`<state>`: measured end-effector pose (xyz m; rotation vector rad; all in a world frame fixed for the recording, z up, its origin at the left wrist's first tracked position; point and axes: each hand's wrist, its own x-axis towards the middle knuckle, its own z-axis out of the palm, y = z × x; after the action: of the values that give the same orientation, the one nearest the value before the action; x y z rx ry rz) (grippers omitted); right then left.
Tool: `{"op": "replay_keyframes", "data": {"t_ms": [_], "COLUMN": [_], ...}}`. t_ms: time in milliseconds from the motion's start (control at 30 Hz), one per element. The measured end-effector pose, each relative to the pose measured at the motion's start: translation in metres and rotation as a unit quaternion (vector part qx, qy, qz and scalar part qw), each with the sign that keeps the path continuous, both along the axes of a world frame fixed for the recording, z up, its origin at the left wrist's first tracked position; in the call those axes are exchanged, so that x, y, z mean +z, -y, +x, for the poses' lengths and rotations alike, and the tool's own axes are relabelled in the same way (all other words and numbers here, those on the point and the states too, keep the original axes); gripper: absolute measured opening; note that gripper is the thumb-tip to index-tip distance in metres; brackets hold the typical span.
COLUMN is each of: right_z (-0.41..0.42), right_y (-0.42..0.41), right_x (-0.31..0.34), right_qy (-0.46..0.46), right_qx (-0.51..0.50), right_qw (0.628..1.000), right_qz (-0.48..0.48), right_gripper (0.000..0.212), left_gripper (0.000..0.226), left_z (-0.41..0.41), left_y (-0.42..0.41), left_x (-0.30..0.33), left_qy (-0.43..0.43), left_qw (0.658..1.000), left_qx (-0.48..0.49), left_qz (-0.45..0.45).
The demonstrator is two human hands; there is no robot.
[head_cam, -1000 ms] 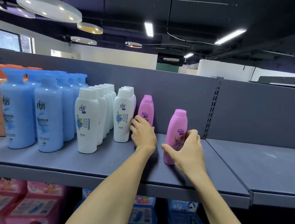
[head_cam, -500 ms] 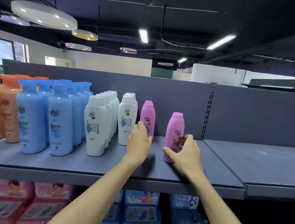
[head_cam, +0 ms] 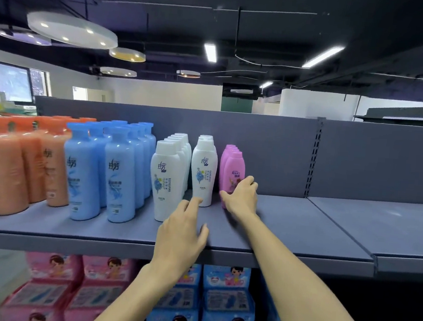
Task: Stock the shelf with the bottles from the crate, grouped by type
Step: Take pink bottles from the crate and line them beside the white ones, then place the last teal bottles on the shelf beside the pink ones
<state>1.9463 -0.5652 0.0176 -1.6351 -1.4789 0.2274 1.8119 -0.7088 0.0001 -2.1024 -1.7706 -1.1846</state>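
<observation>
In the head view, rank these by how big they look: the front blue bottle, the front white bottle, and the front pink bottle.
1. Front blue bottle, tallest and widest.
2. Front white bottle, slightly smaller; it stands about as near, so this seems real.
3. Front pink bottle, smallest, though it sits farther back and the right hand covers its base.

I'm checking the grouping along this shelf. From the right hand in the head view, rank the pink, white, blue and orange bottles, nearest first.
From the right hand:
1. Pink bottles, gripped by it, rightmost group.
2. White bottles, just left of the pink.
3. Blue bottles, further left.
4. Orange bottles, at the far left end.
</observation>
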Motion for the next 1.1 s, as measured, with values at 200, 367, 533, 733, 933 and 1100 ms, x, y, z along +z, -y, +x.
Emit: {"op": "replay_keyframes", "data": {"t_ms": [200,367,533,733,933,1100], "right_z": [-0.001,-0.006,-0.001,0.005,0.015,0.023], "right_y": [0.002,0.032,0.081,0.167,0.189,0.207], "right_x": [-0.004,-0.007,-0.002,-0.065,-0.156,-0.304], "right_qy": [0.013,0.034,0.024,0.062,0.12,0.13], "right_qx": [-0.007,0.015,0.068,0.152,0.253,0.252], "right_qw": [1.0,0.999,0.996,0.963,0.952,0.948], "right_qz": [-0.016,0.033,0.045,0.213,0.125,-0.143], "right_gripper": [0.069,0.066,0.057,0.037,0.035,0.045], "left_gripper": [0.046,0.044,0.043,0.04,0.029,0.039], "left_z": [-0.007,-0.014,-0.019,-0.03,-0.038,-0.049], "left_y": [0.003,0.003,0.023,0.077,0.077,0.096], "left_x": [-0.003,-0.001,0.007,-0.047,-0.126,-0.266], "left_qy": [0.008,0.013,0.01,-0.067,-0.051,-0.062], "left_qw": [1.0,1.0,1.0,0.998,0.994,0.95], "left_qx": [0.0,-0.001,-0.008,-0.019,-0.03,-0.012], "left_qz": [-0.006,-0.015,-0.002,0.01,-0.096,-0.306]}}
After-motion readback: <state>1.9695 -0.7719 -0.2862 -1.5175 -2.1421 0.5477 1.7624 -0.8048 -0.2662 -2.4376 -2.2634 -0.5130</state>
